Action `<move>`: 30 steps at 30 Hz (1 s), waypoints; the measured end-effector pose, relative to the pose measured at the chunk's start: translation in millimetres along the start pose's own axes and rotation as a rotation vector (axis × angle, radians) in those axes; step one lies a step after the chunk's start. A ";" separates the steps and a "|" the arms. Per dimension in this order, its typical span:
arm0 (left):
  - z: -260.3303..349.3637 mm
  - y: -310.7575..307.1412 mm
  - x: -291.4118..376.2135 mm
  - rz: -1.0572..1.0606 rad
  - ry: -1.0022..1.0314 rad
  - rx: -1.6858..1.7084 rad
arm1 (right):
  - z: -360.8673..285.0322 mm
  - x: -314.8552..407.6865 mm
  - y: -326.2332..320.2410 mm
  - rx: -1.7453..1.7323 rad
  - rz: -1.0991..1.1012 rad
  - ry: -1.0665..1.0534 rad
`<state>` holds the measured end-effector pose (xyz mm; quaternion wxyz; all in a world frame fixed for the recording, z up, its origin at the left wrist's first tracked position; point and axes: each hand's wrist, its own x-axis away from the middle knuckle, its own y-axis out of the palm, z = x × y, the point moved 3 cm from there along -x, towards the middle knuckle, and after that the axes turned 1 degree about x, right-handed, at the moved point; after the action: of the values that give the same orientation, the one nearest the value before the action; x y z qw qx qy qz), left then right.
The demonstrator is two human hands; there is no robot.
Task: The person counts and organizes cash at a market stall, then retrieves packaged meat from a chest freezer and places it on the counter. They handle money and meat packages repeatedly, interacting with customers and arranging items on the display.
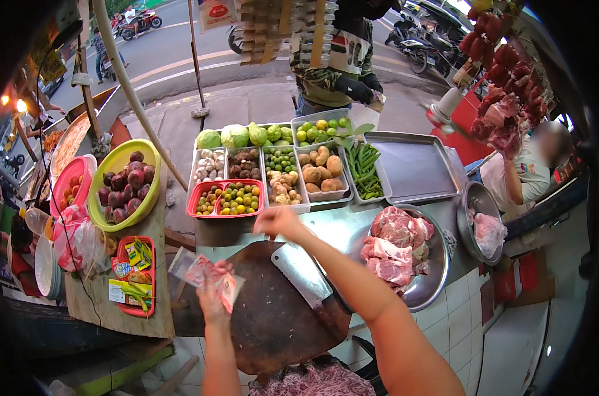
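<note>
In my left hand (214, 292) is a small transparent plastic bag (232, 284) with pink pieces, seemingly raw meat, held over the left side of a dark, round chopping board (264, 317). My right hand (281, 223) reaches across the board, close to the front edge of a red two-part tray of small green and yellow citrus (239, 198) and below a bin of ginger (283, 185). Motion blurs its fingers, so I cannot tell what they hold. A wide cleaver (297, 272) lies on the board beneath my right forearm. To its right, a metal bowl (430, 292) holds raw meat (391, 242).
Bins of garlic (210, 166), potatoes (324, 171) and green chillies (366, 171) line the counter, beside a metal tray (413, 166). A yellow basket (148, 210) of onions stands left. Meat hangs (507, 94) upper right. A gloved person (349, 74) stands opposite; another person (522, 173) sits right.
</note>
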<state>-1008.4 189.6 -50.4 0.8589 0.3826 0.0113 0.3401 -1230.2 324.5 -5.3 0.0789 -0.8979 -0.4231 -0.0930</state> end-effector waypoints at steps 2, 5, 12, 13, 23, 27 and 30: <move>9.4 -29.9 1.9 0.167 0.146 -0.513 | -7.7 -37.6 -77.9 -0.305 0.210 -0.021; 2.6 -55.3 16.8 0.201 0.275 -1.104 | -3.0 -77.3 -186.7 -0.771 0.625 -0.110; -17.4 -55.4 37.6 0.075 0.561 -1.465 | 20.0 -85.1 -297.8 -1.041 1.198 -0.075; -17.2 -54.8 36.3 0.065 0.555 -1.472 | 22.7 -84.7 -302.1 -1.041 1.189 -0.060; -17.3 -51.9 35.0 0.045 0.571 -1.523 | 39.9 -85.4 -312.0 -0.870 1.193 0.048; -17.0 -52.0 35.0 0.065 0.551 -1.540 | 27.1 -79.0 -299.0 -0.691 1.171 0.067; -16.7 -52.9 35.0 0.052 0.571 -1.521 | 16.3 -73.7 -290.9 -0.522 1.247 0.136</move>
<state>-955.7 196.1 -88.9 0.8397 -0.4073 -0.0130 0.3589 -1499.8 456.4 -20.0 -0.0753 -0.9556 0.2162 -0.1855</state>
